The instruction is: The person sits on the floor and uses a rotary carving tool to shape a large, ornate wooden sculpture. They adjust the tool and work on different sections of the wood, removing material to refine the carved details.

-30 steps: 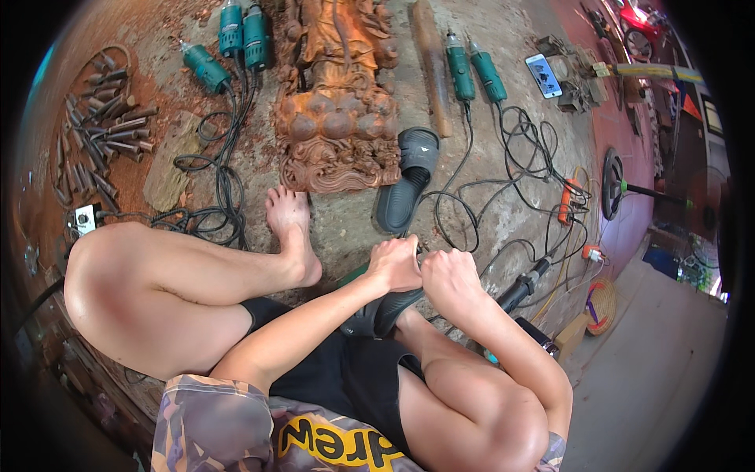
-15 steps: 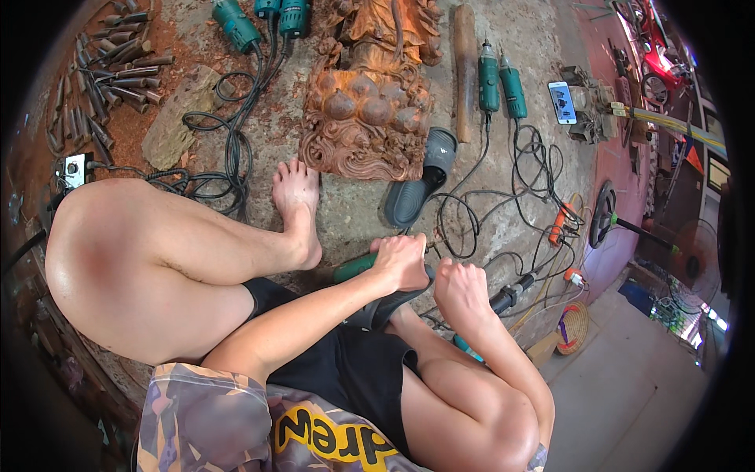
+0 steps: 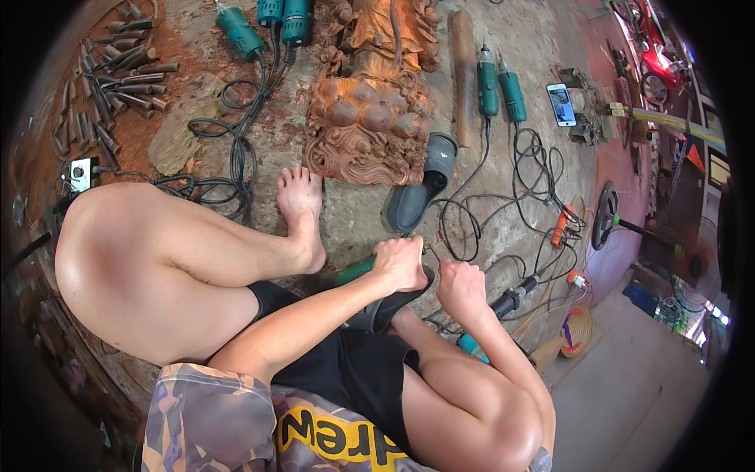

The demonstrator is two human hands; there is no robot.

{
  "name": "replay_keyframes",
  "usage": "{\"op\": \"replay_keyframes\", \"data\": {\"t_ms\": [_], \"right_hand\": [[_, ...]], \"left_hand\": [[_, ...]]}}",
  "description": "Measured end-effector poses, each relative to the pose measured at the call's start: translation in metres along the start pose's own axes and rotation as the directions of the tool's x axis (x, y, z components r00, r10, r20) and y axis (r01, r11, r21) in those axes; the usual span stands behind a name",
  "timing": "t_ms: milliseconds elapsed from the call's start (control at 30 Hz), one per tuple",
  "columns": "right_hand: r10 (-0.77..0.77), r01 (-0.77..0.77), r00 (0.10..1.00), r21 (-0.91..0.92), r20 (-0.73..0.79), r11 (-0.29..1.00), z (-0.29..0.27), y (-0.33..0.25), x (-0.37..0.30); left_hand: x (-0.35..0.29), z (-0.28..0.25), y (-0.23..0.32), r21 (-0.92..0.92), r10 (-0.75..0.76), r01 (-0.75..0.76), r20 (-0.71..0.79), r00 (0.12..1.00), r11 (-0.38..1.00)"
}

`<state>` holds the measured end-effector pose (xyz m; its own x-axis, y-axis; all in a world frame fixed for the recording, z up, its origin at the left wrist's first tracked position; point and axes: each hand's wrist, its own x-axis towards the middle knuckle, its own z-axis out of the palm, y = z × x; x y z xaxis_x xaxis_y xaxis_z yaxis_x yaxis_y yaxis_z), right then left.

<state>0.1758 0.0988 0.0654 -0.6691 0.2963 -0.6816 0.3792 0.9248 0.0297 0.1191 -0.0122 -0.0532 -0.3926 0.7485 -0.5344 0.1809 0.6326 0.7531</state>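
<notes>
My left hand is closed, its knuckles up, above a dark slide sandal on my right foot. A green rotary power tool lies beside the left wrist and runs in under that hand; whether the fingers grip it is hidden. Just to the right, my right hand makes a fist, apart from the left one. Whatever its fingers hold cannot be seen. Ahead of both hands rests a second dark slide, next to a reddish-brown wood carving with rounded lumps and scrolls.
Green rotary tools with tangled black cords lie at the far right, more at the far left. A wooden stick, a phone, and an orange socket are right of the carving. Many chisel-like pieces lie left near a stone.
The whole view has shifted slightly down and to the right. Both hands stay closed in nearly the same place, the right one turned a little.
</notes>
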Motion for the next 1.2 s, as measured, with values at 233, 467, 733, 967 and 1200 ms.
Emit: {"op": "replay_keyframes", "data": {"t_ms": [233, 467, 733, 967, 1200], "right_hand": [[0.191, -0.165, 0.981, 0.4, -0.026, 0.901, 0.028, 0.015, 0.017], [0.328, -0.267, 0.945, 0.55, -0.014, 0.792, 0.058, 0.013, 0.036], [0.158, -0.056, 0.985, 0.751, -0.065, 0.658, 0.082, 0.034, 0.049], [-0.15, 0.28, 0.959, 0.731, -0.24, 0.623, 0.11, 0.077, 0.078], [0.004, 0.197, 0.979, 0.959, -0.202, 0.202, 0.112, 0.102, 0.078]], "left_hand": [[0.009, -0.013, -0.012, -0.034, -0.042, 0.047, 0.13, 0.991, 0.998], [0.021, -0.012, -0.027, -0.051, 0.025, -0.016, 0.169, 0.985, 0.999], [0.024, -0.018, -0.028, -0.111, -0.044, 0.071, 0.233, 0.972, 0.991], [0.024, -0.006, -0.041, -0.215, 0.078, -0.027, 0.231, 0.97, 0.976], [0.023, -0.008, -0.046, -0.202, 0.148, -0.121, 0.124, 0.981, 0.972]]}}
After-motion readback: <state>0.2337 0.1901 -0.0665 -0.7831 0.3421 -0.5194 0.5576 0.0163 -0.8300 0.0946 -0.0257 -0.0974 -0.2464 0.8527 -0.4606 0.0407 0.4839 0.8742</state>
